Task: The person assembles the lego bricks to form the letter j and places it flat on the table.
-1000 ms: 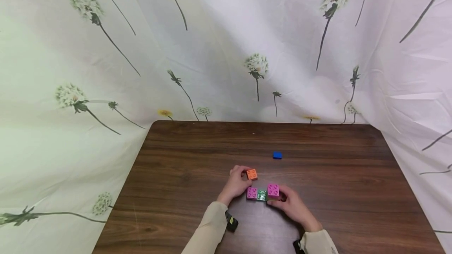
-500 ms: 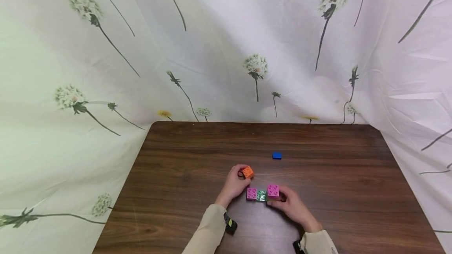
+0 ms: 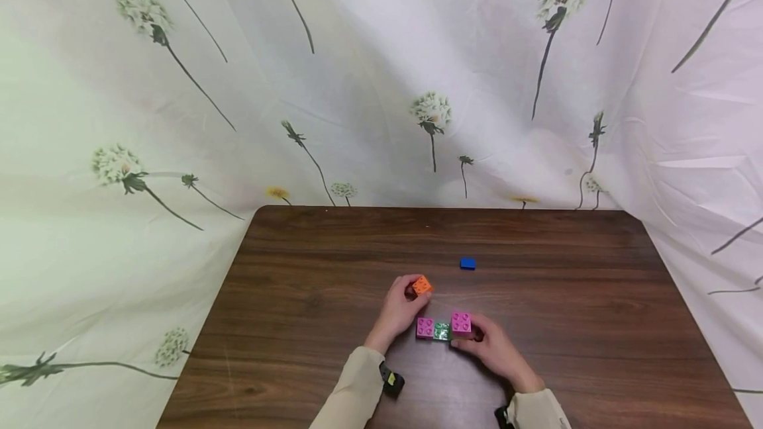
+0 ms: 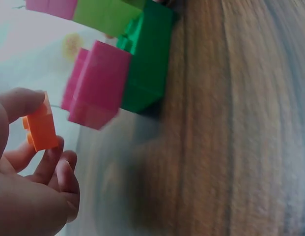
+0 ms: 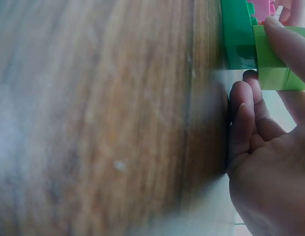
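My left hand (image 3: 398,310) pinches an orange toy building brick (image 3: 422,285) between thumb and fingers; the brick is turned at an angle in the head view. Just nearer to me is a built piece: a long dark green brick (image 4: 150,59) on the table bears a pink brick (image 3: 425,328) at its left end and a lime green brick (image 5: 275,61) at its right. On the lime one sits another pink brick (image 3: 461,322). My right hand (image 3: 495,346) grips the lime green brick from the right, thumb on one side and fingers on the other.
Farther back on the brown wooden table (image 3: 554,283) lies a small blue brick (image 3: 467,263). A white cloth with printed dandelions (image 3: 357,85) hangs behind the table and along its sides.
The orange brick has turned in my left hand and shifted slightly, first to the left, then back right and away from me. My right hand and the built piece have stayed put.
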The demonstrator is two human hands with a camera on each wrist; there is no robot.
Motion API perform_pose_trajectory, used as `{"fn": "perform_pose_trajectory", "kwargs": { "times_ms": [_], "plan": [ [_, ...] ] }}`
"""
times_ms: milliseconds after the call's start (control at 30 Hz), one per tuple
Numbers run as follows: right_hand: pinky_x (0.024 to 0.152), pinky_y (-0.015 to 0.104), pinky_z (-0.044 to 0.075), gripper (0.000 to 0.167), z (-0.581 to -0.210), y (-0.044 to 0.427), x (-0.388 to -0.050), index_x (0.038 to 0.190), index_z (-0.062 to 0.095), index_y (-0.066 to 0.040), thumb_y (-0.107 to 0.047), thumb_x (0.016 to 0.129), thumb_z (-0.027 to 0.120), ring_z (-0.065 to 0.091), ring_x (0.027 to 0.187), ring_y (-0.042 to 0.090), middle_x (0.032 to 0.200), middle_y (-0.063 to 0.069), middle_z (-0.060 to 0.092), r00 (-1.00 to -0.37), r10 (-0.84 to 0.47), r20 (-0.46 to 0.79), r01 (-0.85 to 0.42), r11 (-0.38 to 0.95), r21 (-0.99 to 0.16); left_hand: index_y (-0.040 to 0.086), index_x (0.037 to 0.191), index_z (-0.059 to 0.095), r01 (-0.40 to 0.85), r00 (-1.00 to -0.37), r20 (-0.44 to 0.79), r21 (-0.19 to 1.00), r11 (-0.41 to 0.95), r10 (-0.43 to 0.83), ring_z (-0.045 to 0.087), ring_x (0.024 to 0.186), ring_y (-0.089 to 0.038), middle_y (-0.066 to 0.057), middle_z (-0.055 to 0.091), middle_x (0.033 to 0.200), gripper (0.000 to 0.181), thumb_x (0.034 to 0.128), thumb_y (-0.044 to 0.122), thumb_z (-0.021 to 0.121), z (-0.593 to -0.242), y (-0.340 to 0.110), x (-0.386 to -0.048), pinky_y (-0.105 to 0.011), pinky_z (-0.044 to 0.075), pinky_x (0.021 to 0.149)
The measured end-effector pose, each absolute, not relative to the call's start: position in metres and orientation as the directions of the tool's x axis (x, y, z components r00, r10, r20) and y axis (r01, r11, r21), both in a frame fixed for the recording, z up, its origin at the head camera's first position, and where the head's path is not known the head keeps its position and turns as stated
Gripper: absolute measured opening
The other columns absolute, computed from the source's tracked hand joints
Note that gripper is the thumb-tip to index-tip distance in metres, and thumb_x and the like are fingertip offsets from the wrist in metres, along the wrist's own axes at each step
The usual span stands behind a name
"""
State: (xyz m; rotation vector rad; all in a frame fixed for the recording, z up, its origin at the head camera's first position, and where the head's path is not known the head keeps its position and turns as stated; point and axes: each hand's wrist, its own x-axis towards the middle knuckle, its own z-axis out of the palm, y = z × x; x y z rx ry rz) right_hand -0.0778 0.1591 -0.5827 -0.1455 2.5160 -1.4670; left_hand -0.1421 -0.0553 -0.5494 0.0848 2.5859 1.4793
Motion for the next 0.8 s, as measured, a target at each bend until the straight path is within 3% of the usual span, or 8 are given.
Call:
{"fn": "perform_pose_trajectory", "kwargs": {
  "times_ms": [267, 533, 800],
  "plan": [
    [0.077, 0.024, 0.045, 0.033, -0.582, 0.159, -0.078, 0.106, 0.067, -0.021, -0.034, 0.078, 0.079, 0.054, 0.089, 0.01, 0.099, -0.004, 0.064, -0.969, -0.193, -0.152, 0.036, 0.501, -0.864, 0.014, 0.131, 0.055, -0.007, -0.965, -0.124, 0.895, 0.447, 0.233, 0.054, 0.091, -0.013, -0.003, 0.061, 0.106, 0.045, 0.0916, 0.032, 0.065, -0.53, -0.05, -0.136, -0.023, 0.046, 0.076],
    [0.078, 0.024, 0.045, 0.033, -0.582, 0.159, -0.078, 0.106, 0.066, -0.02, -0.033, 0.078, 0.079, 0.055, 0.09, 0.011, 0.101, -0.002, 0.064, -0.968, -0.205, -0.146, 0.028, 0.49, -0.871, 0.013, 0.129, 0.057, 0.05, -0.941, -0.094, 0.912, 0.407, 0.326, 0.056, 0.087, -0.012, -0.003, 0.062, 0.101, 0.042, 0.0912, 0.028, 0.066, -0.515, -0.042, -0.128, -0.02, 0.048, 0.074],
    [0.078, 0.023, 0.045, 0.037, -0.582, 0.16, -0.078, 0.111, 0.066, -0.018, -0.033, 0.079, 0.078, 0.055, 0.09, 0.012, 0.104, -0.001, 0.065, -0.964, -0.215, -0.159, 0.041, 0.471, -0.881, 0.017, 0.129, 0.057, 0.072, -0.91, -0.109, 0.909, 0.41, 0.401, 0.058, 0.085, -0.012, 0.0, 0.064, 0.107, 0.042, 0.0911, 0.03, 0.066, -0.504, -0.037, -0.119, -0.021, 0.049, 0.068]
  ]
}}
